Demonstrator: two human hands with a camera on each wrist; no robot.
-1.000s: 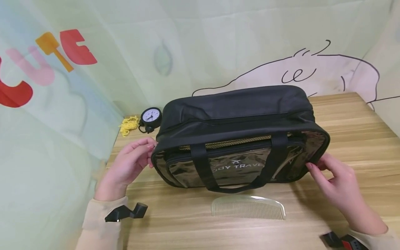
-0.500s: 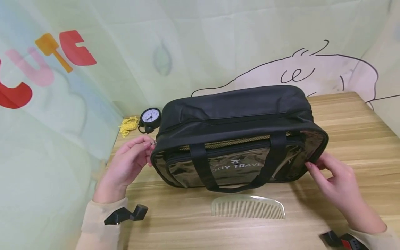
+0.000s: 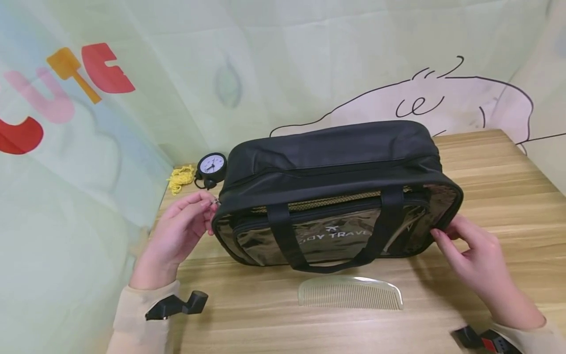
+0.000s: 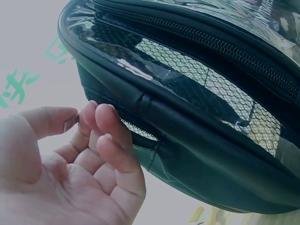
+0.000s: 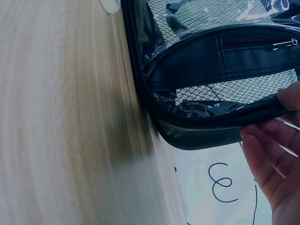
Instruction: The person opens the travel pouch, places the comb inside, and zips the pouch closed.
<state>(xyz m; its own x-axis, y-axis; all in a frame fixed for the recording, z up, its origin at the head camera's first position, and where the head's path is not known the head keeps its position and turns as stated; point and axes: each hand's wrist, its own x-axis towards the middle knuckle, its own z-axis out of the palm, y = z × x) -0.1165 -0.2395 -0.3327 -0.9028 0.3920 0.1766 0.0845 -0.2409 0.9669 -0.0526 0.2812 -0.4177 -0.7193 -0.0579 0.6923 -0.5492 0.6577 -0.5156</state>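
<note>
Little change over the last second: left hand [image 3: 179,228] has edged up slightly at the bag's left end, and a bit of metal now shows clearly at its fingertips. Left grip: thumb and finger pinching the zip pull [image 4: 71,123], just off the zip teeth [image 4: 139,129]. Right hand [image 3: 475,255] grip: pinching the right edge. Black bag [image 3: 336,184] hasn't moved, upright on the tabletop [image 3: 256,314], comb [image 3: 350,293] just in front. My read: right steadies, left works the zip. Can't tell if it's fully closed.
</note>
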